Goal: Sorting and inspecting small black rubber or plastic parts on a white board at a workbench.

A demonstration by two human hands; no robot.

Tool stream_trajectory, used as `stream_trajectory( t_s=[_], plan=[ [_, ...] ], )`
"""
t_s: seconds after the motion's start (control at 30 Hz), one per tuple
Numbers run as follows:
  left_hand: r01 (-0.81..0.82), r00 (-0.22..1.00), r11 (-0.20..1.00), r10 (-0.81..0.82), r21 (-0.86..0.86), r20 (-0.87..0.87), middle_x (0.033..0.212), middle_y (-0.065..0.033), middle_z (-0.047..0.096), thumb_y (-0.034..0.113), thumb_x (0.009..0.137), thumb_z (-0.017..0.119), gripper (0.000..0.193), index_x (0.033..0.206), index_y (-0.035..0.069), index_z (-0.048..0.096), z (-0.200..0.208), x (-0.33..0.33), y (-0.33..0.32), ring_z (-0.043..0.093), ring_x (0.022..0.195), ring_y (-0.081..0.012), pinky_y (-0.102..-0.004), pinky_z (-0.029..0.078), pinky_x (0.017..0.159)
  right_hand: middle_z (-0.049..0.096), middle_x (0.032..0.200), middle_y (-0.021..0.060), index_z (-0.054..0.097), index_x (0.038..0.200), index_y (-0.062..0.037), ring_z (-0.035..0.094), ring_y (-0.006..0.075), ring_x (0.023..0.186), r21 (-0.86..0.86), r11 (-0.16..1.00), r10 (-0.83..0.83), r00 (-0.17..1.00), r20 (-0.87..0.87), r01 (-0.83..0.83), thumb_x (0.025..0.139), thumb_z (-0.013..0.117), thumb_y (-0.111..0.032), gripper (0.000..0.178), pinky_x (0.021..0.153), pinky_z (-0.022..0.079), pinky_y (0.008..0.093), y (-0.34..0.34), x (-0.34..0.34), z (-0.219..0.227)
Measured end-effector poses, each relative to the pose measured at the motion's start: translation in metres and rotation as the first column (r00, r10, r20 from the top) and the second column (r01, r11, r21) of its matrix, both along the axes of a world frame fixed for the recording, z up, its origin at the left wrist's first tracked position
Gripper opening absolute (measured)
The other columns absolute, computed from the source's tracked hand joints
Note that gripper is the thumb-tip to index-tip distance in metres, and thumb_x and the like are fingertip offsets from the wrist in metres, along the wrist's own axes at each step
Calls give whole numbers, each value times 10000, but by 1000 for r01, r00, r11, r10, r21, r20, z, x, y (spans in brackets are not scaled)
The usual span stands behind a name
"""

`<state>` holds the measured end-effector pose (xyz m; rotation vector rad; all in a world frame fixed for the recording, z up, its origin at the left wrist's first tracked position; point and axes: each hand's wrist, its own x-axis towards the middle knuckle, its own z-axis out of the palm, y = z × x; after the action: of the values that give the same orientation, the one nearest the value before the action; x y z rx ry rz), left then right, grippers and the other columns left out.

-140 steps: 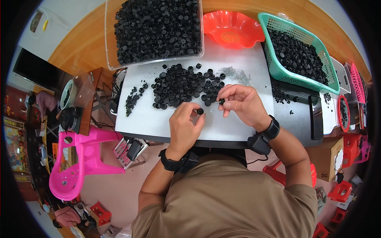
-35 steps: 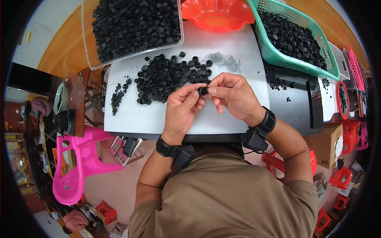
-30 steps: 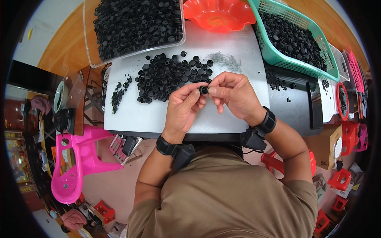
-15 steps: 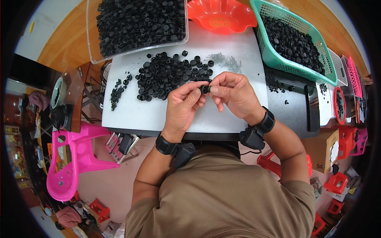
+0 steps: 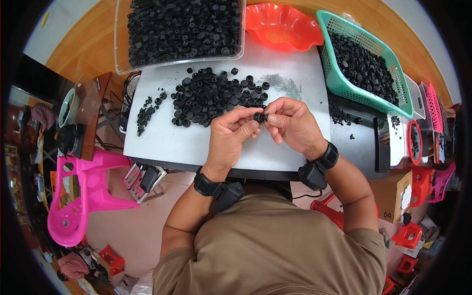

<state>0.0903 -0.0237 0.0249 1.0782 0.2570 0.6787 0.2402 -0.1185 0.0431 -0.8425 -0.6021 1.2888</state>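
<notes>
Between my two hands, above the white table sheet, is a small round black plastic part (image 5: 259, 117). The fingers of my left hand (image 5: 231, 135) are closed on its left side. From the right, thumb and forefinger of my right hand (image 5: 293, 125) pinch its other end; whether it is one piece or two joined cannot be made out. Just beyond the hands lies a heap of black round caps (image 5: 204, 96). Smaller black bits (image 5: 145, 115) are piled left of the heap, and thin clear pins (image 5: 282, 84) are scattered to its right.
A clear tub (image 5: 179, 61) full of black caps stands at the back left, a red scalloped bowl (image 5: 282, 24) beside it. At the back right is a green basket (image 5: 361, 93) of black parts. The white sheet (image 5: 172, 145) covers the table; a pink stool (image 5: 73, 216) stands left.
The black part and both hands are slightly lower and farther right in the picture, still together. The whole view has shifted a little. The grip looks much the same.
</notes>
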Motion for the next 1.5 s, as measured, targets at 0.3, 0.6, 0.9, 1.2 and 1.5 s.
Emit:
stream_trajectory(
  t_s=[0.3,0.6,0.9,1.2,1.5],
  plan=[
    [8,1000,999,-7,-47,10,869,-38,594,36,818,649,259,1066,-27,617,-1,-1,0,558,691,-98,-204,461,606,599,743,63,597,888,17,578,117,600,2,1000,1,1000,-11,-1,823,622,3,71,457,474,228,0,-3,1],
    [84,996,984,-80,-155,32,837,-45,609,26,849,607,245,1090,-17,614,-4,-1,1,554,702,-106,-220,450,627,605,742,62,604,874,25,582,98,603,93,989,-133,971,198,117,820,614,28,55,454,482,211,-3,-15,9],
    [105,991,988,-94,-115,91,876,-41,597,43,841,621,262,1097,-15,612,-6,0,3,555,718,-114,-227,450,632,566,851,64,599,901,53,590,104,672,181,976,-169,940,297,118,814,573,84,96,501,506,211,-5,-16,11],
    [56,994,997,-50,-57,100,883,-32,553,23,827,633,259,1084,-12,622,-4,-1,1,538,714,-103,-225,457,627,580,831,67,597,884,33,576,109,624,152,985,-113,972,206,82,805,593,60,84,476,485,221,-2,-12,5],
    [-77,997,986,74,149,26,858,-19,528,-62,790,639,274,1059,-12,635,1,-1,-4,508,732,-74,-194,454,620,597,735,74,598,880,21,568,122,580,54,997,-45,999,-25,46,809,602,37,74,435,465,229,-2,-9,2]
  ],
)
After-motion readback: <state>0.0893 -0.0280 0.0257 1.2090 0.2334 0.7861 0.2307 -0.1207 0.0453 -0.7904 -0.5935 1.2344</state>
